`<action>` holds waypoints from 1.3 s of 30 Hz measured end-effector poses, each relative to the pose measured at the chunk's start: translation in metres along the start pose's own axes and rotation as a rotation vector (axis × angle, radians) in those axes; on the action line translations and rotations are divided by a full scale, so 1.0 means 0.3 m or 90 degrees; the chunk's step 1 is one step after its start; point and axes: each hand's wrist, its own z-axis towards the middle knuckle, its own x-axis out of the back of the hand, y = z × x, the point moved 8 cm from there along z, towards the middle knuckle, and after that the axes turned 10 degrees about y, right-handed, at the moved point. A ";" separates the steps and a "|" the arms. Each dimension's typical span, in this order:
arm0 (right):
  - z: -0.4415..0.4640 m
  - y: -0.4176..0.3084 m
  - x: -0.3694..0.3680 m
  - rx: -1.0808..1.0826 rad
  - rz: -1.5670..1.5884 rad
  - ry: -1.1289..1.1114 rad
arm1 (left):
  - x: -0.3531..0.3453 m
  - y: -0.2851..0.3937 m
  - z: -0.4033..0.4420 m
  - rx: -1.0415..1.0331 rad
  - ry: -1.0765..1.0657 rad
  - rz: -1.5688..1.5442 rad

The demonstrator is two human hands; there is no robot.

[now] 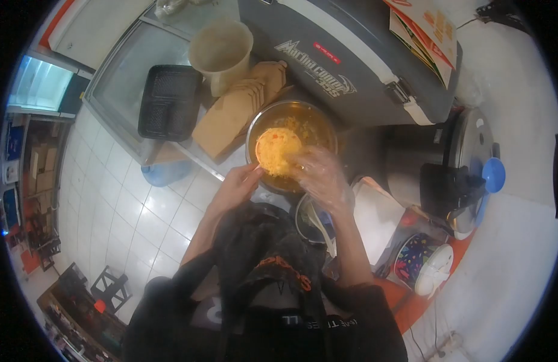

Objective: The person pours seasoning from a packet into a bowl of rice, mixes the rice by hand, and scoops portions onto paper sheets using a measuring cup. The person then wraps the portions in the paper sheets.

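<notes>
Over a round metal bowl (323, 119), my left hand (240, 186) grips the rim or handle of a small round scoop-like container (259, 142) heaped with yellow-orange food (279, 151). My right hand (324, 181), in what looks like a clear plastic glove, is at the right side of the heap; its fingers are blurred by motion. More yellow bits cling to the inside of the metal bowl. Just below the bowl, a smaller pot (306, 220) with a pale utensil (320, 223) in it sits by my right wrist.
A grey cooler box (351, 60) stands behind the bowl. To the left are brown cardboard pieces (225, 127), a beige pitcher (220, 51) and black trays (169, 102). On the right are a large cooker (418, 163), a white tray (375, 217) and a patterned tub (415, 259).
</notes>
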 end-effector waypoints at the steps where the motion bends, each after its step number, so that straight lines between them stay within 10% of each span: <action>1: -0.001 -0.028 -0.018 0.106 -0.053 -0.025 | 0.000 0.000 0.004 0.000 0.000 0.000; 13: -0.092 0.211 0.012 -0.429 0.114 0.031 | 0.018 -0.011 0.021 0.014 0.030 -0.071; 19: -0.100 0.263 0.002 -0.386 -0.091 -0.073 | 0.037 -0.008 0.021 0.010 0.028 -0.090; 39: -0.079 0.368 0.028 -0.565 0.098 0.147 | 0.102 -0.030 -0.005 -0.011 0.101 -0.083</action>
